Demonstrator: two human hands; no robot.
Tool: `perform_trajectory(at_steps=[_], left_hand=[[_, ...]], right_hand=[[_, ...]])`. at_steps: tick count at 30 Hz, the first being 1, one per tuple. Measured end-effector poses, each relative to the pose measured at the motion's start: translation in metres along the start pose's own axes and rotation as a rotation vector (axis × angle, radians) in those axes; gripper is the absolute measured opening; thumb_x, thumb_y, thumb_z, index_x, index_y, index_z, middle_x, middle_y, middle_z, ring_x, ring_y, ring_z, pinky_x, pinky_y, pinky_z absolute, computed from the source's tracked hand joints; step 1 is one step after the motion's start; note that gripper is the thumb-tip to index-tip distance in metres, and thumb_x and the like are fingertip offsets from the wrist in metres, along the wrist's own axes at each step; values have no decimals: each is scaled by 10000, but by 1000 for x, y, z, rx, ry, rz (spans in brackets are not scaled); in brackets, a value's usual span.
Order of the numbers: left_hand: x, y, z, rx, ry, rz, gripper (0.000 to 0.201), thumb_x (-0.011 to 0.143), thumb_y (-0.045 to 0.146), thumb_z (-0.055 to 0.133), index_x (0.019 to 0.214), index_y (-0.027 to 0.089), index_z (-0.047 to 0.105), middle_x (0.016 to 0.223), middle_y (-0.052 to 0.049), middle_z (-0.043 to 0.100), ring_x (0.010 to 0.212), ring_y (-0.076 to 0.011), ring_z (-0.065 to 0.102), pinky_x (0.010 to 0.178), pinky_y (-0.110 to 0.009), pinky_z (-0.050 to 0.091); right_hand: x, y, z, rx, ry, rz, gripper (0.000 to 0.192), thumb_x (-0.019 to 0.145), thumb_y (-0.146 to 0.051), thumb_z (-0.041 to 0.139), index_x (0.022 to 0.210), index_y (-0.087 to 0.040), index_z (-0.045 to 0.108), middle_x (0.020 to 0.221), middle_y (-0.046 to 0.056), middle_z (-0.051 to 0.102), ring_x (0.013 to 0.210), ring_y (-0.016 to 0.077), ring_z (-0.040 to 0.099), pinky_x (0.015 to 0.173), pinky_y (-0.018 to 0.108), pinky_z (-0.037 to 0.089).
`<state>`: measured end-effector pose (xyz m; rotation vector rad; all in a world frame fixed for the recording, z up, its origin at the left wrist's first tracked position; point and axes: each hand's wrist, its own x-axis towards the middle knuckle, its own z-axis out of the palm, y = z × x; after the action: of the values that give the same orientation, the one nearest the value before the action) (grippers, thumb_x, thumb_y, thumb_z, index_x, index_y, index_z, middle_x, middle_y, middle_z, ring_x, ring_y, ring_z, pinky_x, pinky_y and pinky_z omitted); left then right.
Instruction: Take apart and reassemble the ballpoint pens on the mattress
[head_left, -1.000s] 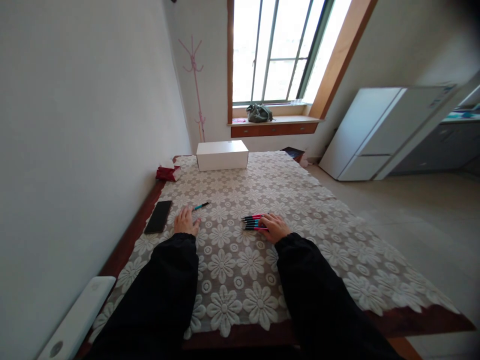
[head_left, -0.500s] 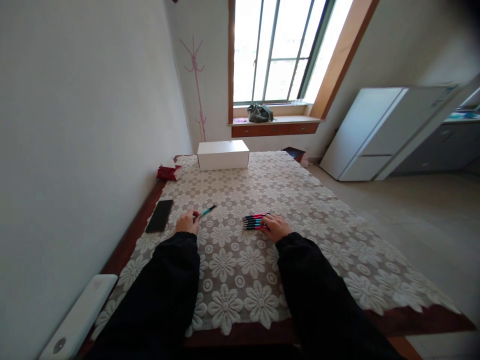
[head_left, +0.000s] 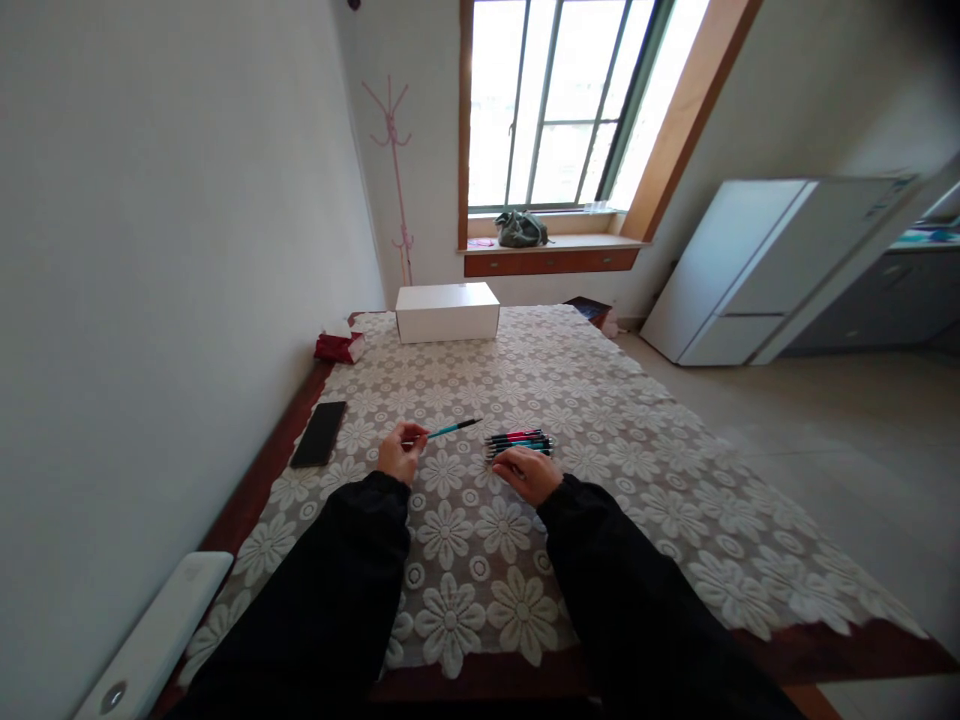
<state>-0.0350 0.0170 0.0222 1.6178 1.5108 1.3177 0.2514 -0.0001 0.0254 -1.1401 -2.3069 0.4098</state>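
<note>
Taking twelve as straight ahead of the person, the dark phone point(head_left: 319, 435) lies flat near eleven, with a red packet point(head_left: 339, 347) beyond it. Just to its right is the left hand point(head_left: 403, 452), thumb and forefinger pinched together on the rear end of a teal pen point(head_left: 454, 428), whose black tip points towards two or three o'clock; I can't tell whether it clears the cloth. Far back, about twelve, sits a white box point(head_left: 447, 315). A shade past twelve lies the row of pens point(head_left: 517, 436), side by side, tips towards nine. The right hand point(head_left: 529, 474) is at its near edge, fingers loosely curled; whether it grips a pen I can't make out. I'd judge the step in hand to be handling that single pen, and the next move to call for a steady pinch and a tip clear of the row.
</note>
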Motion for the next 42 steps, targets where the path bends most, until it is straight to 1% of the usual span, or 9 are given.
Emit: perform_trajectory(at_steps=[5, 9, 13, 17, 19, 23, 31, 34, 42], left_hand=[[-35, 23, 32, -36, -301, 180, 126, 839, 281, 656, 927, 191, 658, 876, -39, 751, 773, -154, 706, 734, -282, 573], [-49, 28, 38, -4, -492, 275, 108, 848, 268, 661, 927, 194, 659, 826, -17, 740, 755, -146, 699, 739, -270, 572], [-46, 27, 33, 107, -424, 332, 120, 898, 318, 618, 933, 209, 653, 825, -10, 728, 745, -141, 681, 731, -275, 562], [-37, 22, 26, 184, -188, 384, 257, 860, 314, 664, 1083, 207, 595, 914, -39, 710, 796, -164, 659, 721, -299, 555], [-34, 20, 25, 177, -158, 417, 333, 829, 279, 691, 1128, 205, 564, 1004, -58, 702, 858, -176, 659, 739, -308, 557], [-33, 15, 26, 173, -237, 456, 277, 846, 236, 666, 1108, 218, 576, 960, -39, 706, 857, -170, 660, 751, -306, 555], [-34, 13, 26, 235, -321, 498, 158, 845, 262, 688, 986, 215, 634, 940, -40, 700, 889, -178, 658, 810, -317, 558], [-33, 16, 24, 263, -376, 523, 82, 888, 283, 643, 937, 220, 660, 934, -35, 700, 892, -170, 658, 826, -305, 552], [-34, 22, 22, 380, -450, 549, 149, 916, 361, 619, 928, 232, 693, 947, -31, 716, 904, -176, 653, 848, -304, 521]], right_hand=[[2, -22, 19, 271, 37, -14, 292, 975, -421, 495, 1026, -191, 668, 873, 57, 681, 756, 169, 614, 693, 280, 489], [3, -29, 26, 475, 107, 10, 291, 985, -441, 484, 1013, -199, 643, 918, 52, 689, 777, 163, 636, 688, 271, 501], [2, -27, 24, 477, 76, 61, 299, 1009, -427, 432, 989, -202, 629, 772, 17, 680, 695, 156, 630, 678, 268, 492], [1, -21, 21, 206, -26, 47, 312, 1006, -405, 426, 969, -196, 654, 786, 43, 695, 730, 180, 650, 664, 265, 450], [0, -19, 22, 81, -91, 31, 314, 1006, -385, 417, 969, -193, 663, 833, 65, 711, 780, 195, 668, 677, 268, 443], [-1, -17, 24, -36, -156, 12, 312, 1009, -381, 417, 1026, -202, 672, 897, 77, 732, 827, 207, 686, 694, 270, 447], [-2, -15, 29, -53, -145, -28, 318, 1017, -375, 405, 1110, -207, 659, 959, 73, 733, 873, 206, 690, 737, 274, 460], [-2, -12, 30, -87, -177, -33, 321, 1021, -379, 393, 1069, -203, 657, 949, 76, 729, 864, 203, 682, 723, 272, 442], [-2, -20, 26, -205, -270, 7, 329, 1021, -399, 384, 962, -197, 637, 806, 55, 705, 732, 181, 644, 617, 273, 310]])
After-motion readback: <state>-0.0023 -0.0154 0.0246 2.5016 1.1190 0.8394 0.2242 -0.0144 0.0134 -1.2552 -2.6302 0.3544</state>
